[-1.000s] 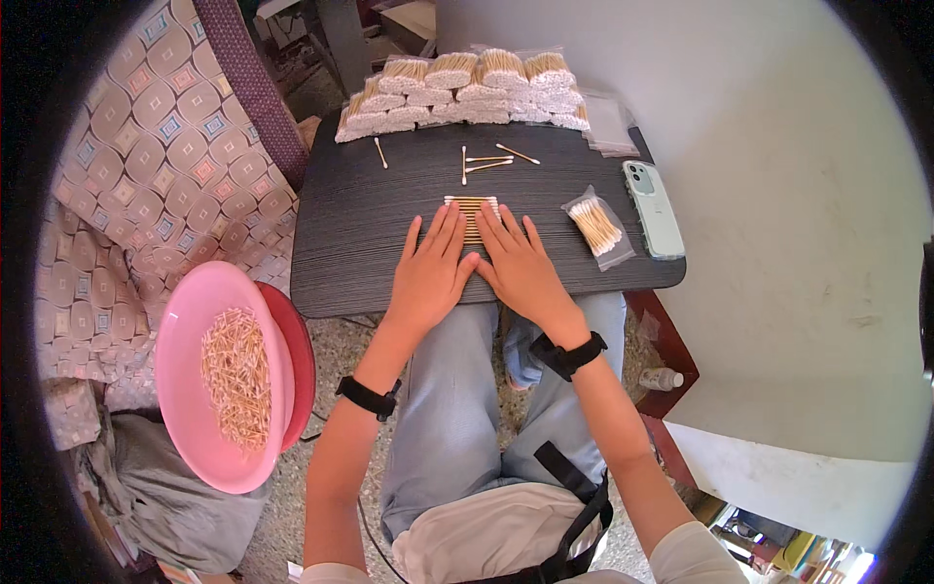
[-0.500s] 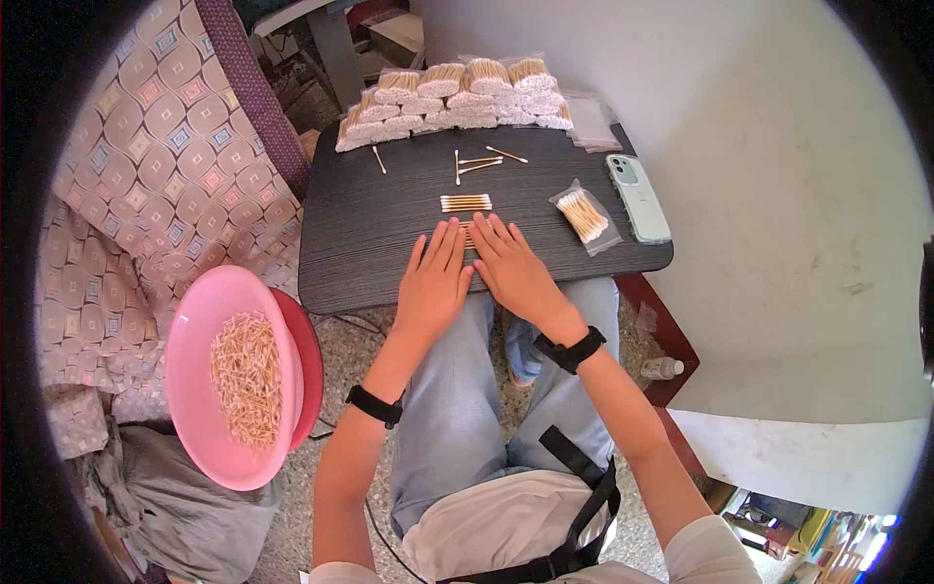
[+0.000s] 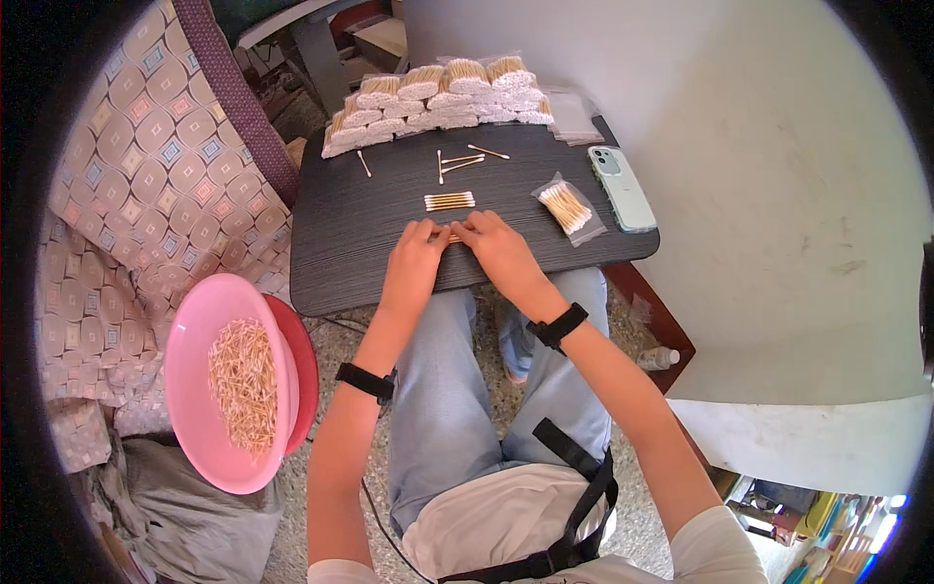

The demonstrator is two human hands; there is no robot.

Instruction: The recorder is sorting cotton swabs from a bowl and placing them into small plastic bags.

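My left hand (image 3: 414, 261) and my right hand (image 3: 500, 255) meet near the front edge of the black table. Their fingers are curled in on the two ends of a small group of cotton swabs (image 3: 454, 237), mostly hidden by the hands. Just beyond lies a neat row of cotton swabs (image 3: 449, 201), side by side. Farther back are several loose cotton swabs (image 3: 461, 163). To the right of my hands rests a clear bag of cotton swabs (image 3: 566, 209).
Filled swab bags (image 3: 438, 97) are stacked along the table's (image 3: 350, 224) far edge, beside flat clear bags (image 3: 574, 119). A pale green phone (image 3: 623, 190) lies at the right edge. Left of the table, a pink basin (image 3: 190, 389) holds loose swabs. A wall (image 3: 759, 243) rises on the right.
Both hands were lying flat with fingers stretched over the near swabs. Now the fingers have bent and closed in on the swabs' ends. The whole view has shifted slightly.
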